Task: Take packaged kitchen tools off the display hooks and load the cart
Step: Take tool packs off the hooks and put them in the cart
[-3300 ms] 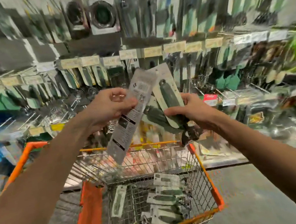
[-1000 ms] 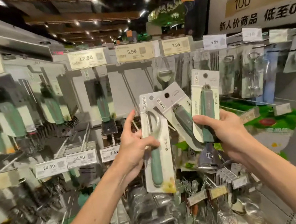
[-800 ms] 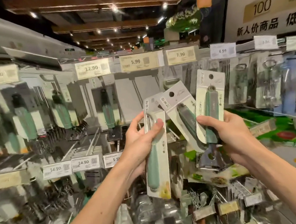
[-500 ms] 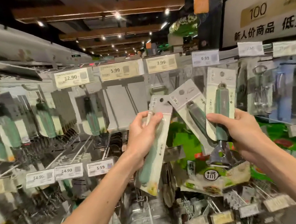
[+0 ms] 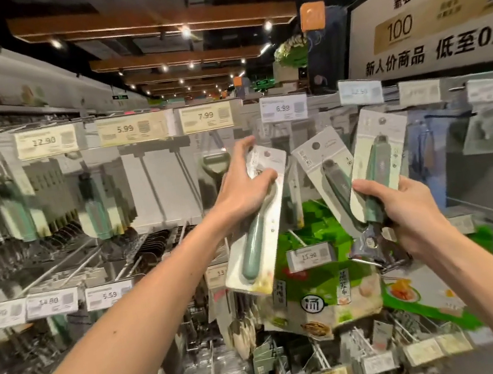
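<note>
My left hand (image 5: 240,187) grips a long white card pack holding a green-handled peeler (image 5: 254,240), raised in front of the top row of hooks and tilted. My right hand (image 5: 402,211) holds two more carded tools fanned apart: a dark-handled tool pack (image 5: 329,171) and a green-handled tool pack (image 5: 377,148). Behind my left hand a green peeler pack (image 5: 212,172) hangs on the display hook under the 7.99 tag. The cart is out of view.
Rows of hooks with green-handled tools (image 5: 94,206) fill the left side, with price tags (image 5: 134,128) above. Bare hook rods (image 5: 182,170) stick out in the middle. Green printed packs (image 5: 324,287) and lower tagged hooks (image 5: 377,362) sit below my hands.
I looked up from the cart to the upper hooks. My left hand swapped a flat pack for the peeler pack and has lifted it up and rightward toward the top row.
</note>
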Tool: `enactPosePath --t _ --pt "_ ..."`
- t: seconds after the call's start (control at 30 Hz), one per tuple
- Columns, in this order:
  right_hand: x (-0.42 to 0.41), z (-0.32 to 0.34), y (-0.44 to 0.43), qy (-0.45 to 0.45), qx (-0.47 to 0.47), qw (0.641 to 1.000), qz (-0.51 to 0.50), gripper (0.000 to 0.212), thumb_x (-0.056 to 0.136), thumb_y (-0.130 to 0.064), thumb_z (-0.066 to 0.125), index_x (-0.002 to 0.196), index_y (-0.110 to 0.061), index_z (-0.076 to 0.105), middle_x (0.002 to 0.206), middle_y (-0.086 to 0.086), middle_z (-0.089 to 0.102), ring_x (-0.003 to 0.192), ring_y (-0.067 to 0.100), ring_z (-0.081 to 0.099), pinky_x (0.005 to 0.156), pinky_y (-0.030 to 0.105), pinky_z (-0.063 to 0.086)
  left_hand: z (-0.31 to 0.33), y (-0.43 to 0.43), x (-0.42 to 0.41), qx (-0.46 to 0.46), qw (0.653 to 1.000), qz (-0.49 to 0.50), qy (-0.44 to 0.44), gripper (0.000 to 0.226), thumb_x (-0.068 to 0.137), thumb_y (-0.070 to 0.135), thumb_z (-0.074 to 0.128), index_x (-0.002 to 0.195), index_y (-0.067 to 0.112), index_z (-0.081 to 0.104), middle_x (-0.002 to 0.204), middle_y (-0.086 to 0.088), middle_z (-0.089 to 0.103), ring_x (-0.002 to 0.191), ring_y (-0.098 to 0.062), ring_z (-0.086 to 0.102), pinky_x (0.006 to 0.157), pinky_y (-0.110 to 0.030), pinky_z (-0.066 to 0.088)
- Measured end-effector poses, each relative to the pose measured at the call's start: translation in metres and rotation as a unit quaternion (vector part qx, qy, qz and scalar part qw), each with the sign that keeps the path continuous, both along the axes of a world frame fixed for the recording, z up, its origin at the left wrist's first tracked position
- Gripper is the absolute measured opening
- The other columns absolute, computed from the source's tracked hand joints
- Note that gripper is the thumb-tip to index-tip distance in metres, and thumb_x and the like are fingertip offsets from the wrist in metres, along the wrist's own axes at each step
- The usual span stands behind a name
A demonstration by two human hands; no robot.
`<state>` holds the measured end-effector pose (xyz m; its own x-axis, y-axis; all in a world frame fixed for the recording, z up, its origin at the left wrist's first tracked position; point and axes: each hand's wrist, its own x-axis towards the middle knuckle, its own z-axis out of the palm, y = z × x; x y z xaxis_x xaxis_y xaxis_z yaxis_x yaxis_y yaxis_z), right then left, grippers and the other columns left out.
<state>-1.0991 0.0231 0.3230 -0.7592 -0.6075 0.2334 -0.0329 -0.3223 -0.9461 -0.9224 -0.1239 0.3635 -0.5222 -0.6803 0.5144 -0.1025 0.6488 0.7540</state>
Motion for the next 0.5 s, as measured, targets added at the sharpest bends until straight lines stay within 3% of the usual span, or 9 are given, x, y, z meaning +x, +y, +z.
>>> enactPosePath --t 0.1,0.2,0.4,0.5 --pt "-0.007 0.002 0.001 -0.005 0.001 1.0 0.011 0.033 0.079 -0.017 0.081 0.108 -0.006 0.07 0.075 0.004 0.074 0.054 0.015 0.068 0.044 0.025 0.051 0.007 0.0 -0.016 -0.041 0.999 0.008 0.0 0.042 0.094 0.02 0.059 0.134 0.029 0.047 0.136 0.013 0.049 0.122 -0.002 0.042 0.114 -0.037 0.032" --pt "-0.012 0.003 0.002 -0.006 -0.003 1.0 0.02 0.033 0.079 -0.017 0.081 0.109 -0.007 0.069 0.08 0.007 0.074 0.056 0.018 0.067 0.041 0.024 0.049 0.01 0.0 -0.027 -0.05 0.999 0.009 -0.008 0.05 0.096 0.023 0.061 0.142 0.025 0.042 0.148 0.007 0.044 0.127 -0.003 0.04 0.112 -0.034 0.028" --pt "-0.024 0.0 0.001 0.004 -0.011 1.0 0.017 0.033 0.077 -0.016 0.082 0.108 -0.01 0.07 0.092 0.008 0.078 0.081 0.025 0.074 0.068 0.036 0.057 0.017 0.003 -0.037 -0.131 0.99 -0.012 0.045 0.065 0.094 0.02 0.065 0.148 0.03 0.032 0.149 0.012 0.039 0.132 -0.003 0.035 0.108 -0.03 0.022" --pt "-0.027 0.002 0.0 0.006 -0.009 1.0 0.021 0.031 0.077 -0.017 0.082 0.105 -0.012 0.07 0.091 0.008 0.078 0.08 0.027 0.074 0.069 0.039 0.058 0.024 -0.002 -0.043 -0.144 0.989 -0.007 0.043 0.076 0.092 0.022 0.068 0.152 0.036 0.023 0.16 0.008 0.027 0.144 -0.014 0.028 0.107 -0.033 0.017"
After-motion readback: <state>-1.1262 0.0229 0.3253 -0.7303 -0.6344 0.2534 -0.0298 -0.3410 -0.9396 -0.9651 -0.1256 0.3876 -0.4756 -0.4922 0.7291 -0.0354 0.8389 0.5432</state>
